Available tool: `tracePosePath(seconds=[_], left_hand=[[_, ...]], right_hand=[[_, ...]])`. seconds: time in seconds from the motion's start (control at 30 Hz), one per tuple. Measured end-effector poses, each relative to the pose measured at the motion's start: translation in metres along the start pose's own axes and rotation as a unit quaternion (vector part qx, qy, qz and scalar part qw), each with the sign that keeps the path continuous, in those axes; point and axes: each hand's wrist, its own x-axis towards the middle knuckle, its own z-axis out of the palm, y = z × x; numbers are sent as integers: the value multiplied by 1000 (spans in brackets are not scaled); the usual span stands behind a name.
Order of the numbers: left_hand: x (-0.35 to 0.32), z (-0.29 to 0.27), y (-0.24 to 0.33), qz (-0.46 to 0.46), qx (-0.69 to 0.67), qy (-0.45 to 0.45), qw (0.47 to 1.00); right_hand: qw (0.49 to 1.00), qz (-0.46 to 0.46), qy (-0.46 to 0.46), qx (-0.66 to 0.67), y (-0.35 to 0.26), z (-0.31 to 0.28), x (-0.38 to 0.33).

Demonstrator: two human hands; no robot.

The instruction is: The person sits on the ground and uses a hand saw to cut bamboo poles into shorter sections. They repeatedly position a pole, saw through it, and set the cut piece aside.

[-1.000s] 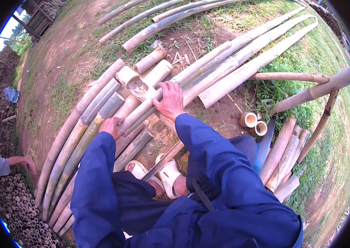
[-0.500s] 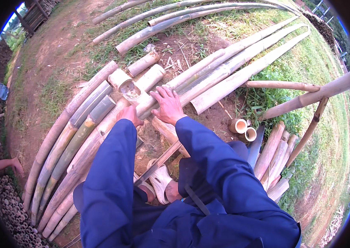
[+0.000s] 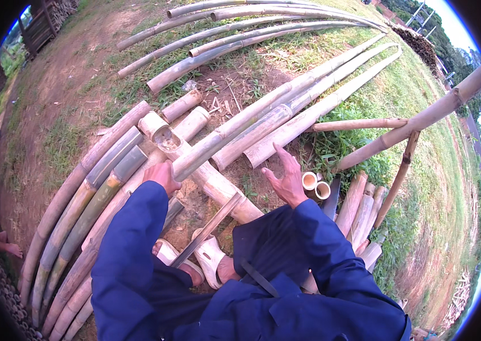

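Note:
My left hand (image 3: 163,177) is closed around the near end of a long bamboo pole (image 3: 220,136). That pole rests across a thicker bamboo log (image 3: 220,188) that has an open notch (image 3: 166,139) cut near its far end. Right of the pole, my right hand (image 3: 287,181) hovers in the air with fingers apart, holding nothing. A narrow wooden stick with a darker lower end (image 3: 206,228) slants over the log and down between my feet.
Several bamboo poles (image 3: 101,196) lie at left, others (image 3: 252,40) far off on the grass. Two short bamboo cups (image 3: 322,190), a saw blade (image 3: 333,199) and cut bamboo lengths (image 3: 359,210) are at right, below a propped bamboo frame (image 3: 416,122). A person's bare feet show at far left.
My right hand has come off the bamboo and moved right, its fingers spreading. The pole's near end has shifted toward my left hand, which stays at it. My view has tilted.

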Motion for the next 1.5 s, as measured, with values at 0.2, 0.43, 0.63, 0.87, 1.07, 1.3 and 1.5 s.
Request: tracePosePath(seconds=[0.2,0.43,0.63,0.87,1.07,1.3,1.5], left_hand=[[-70,-43,-60,-47,37,-17,998],[-189,-41,-179,-126,39,-53,990],[-277,30,-294,-212,58,-50,974],[-267,26,-282,-277,31,-101,955],[-268,49,-304,-276,28,-58,959],[-274,40,-273,-276,55,16,959],[-253,27,-216,-199,67,91,973]], right_hand=[[969,200,142,17,70,-108,-109],[942,306,131,-33,100,-129,-244],[954,279,108,-26,80,-134,-243],[987,148,51,24,37,-76,-144],[984,-107,-116,83,-75,45,-21],[918,-311,-230,-86,-145,155,61],[911,-291,-260,-136,-117,173,54]])
